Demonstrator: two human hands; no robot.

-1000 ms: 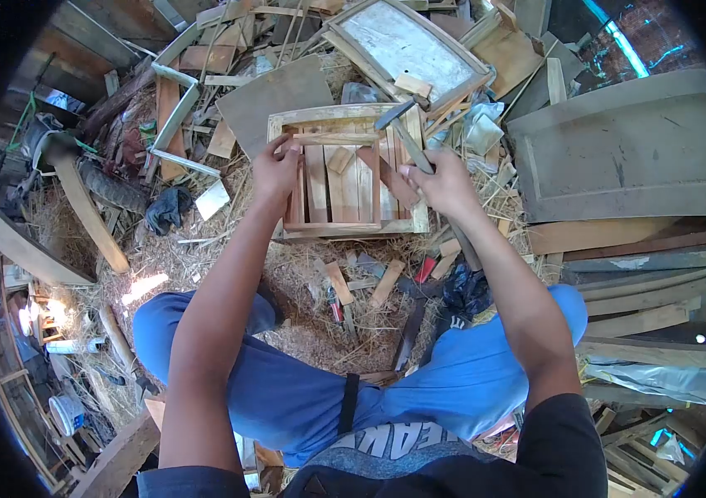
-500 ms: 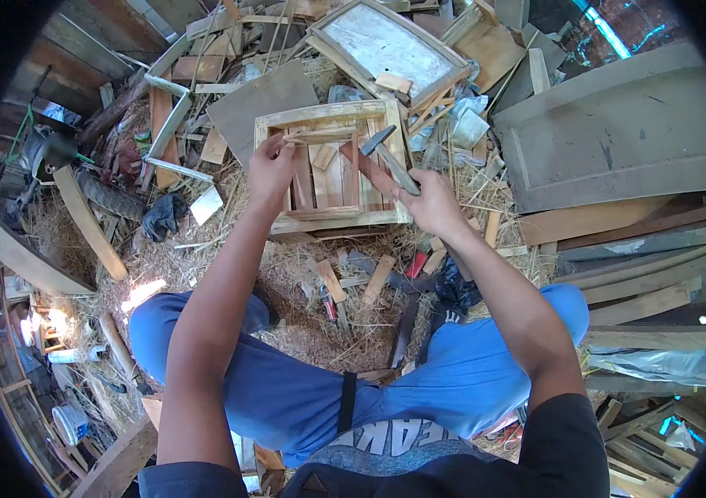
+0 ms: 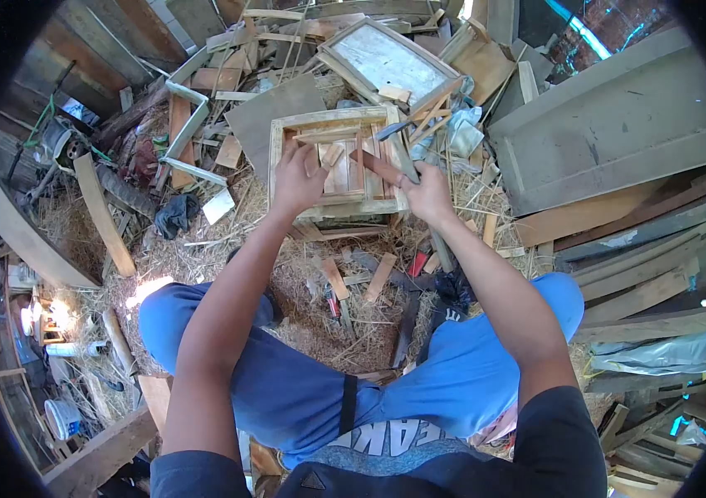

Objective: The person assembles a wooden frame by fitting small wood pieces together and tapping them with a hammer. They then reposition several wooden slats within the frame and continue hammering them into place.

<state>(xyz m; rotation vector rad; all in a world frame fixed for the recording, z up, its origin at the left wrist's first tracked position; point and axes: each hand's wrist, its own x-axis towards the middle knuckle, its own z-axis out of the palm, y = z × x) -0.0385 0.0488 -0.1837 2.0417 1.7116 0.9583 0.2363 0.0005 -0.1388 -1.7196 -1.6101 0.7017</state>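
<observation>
A shallow wooden frame [image 3: 276,166], like a small drawer or box, lies before me with slats and a smaller inner frame [image 3: 359,162] inside it. My left hand [image 3: 296,181] rests over its left side, with thumb and fingers apart near the inner pieces. A small wood block [image 3: 332,155] lies just right of those fingers. My right hand [image 3: 429,195] grips a hammer [image 3: 392,130] by its handle, the head above the frame's upper right. A reddish-brown wood strip [image 3: 379,168] slants across the frame's right side, reaching toward my right hand.
Offcuts [image 3: 380,278] and a red-handled tool [image 3: 334,307] lie in straw between my legs. Behind the frame are a grey board [image 3: 274,116] and a white-panelled frame [image 3: 390,58]. A large panel [image 3: 618,124] and stacked planks [image 3: 643,290] stand right; curved boards [image 3: 104,216] lean left.
My left hand has shifted right and slightly down, its fingers spreading from a pinch at the frame's edge. The hammer in my right hand has tipped, its head moving slightly right.
</observation>
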